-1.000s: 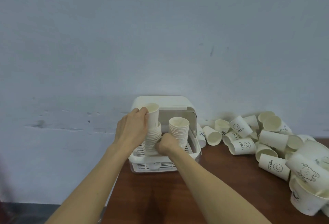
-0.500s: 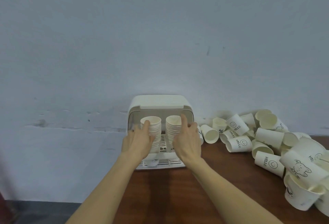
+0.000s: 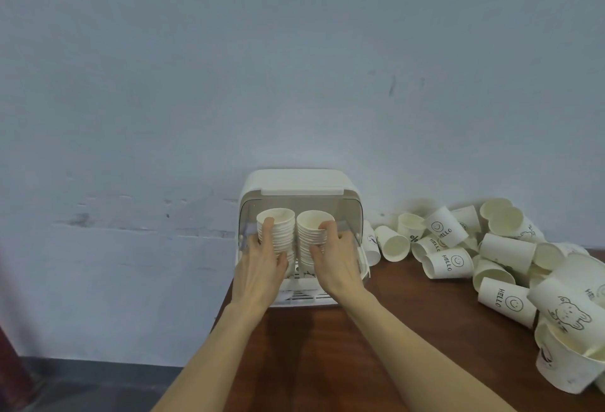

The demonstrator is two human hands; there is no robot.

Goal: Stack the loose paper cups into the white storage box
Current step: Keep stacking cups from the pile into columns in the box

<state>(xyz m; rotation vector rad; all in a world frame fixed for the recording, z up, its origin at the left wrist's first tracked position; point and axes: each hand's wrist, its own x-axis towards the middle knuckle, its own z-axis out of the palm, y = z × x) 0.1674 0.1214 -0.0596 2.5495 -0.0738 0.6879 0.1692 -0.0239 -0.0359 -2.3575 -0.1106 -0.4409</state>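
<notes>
A dark brown wooden worktop (image 3: 314,356) stands against a pale wall. At its back left edge sits the white storage box (image 3: 299,182). Loose paper cups (image 3: 504,249) lie heaped on its right side.

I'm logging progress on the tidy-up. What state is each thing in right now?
white storage box: lid raised, front open.
left stack: upright in box, left hand holds it.
right stack: upright in box, right hand holds it.
loose cups: heaped on table, mostly tipped over.
</notes>
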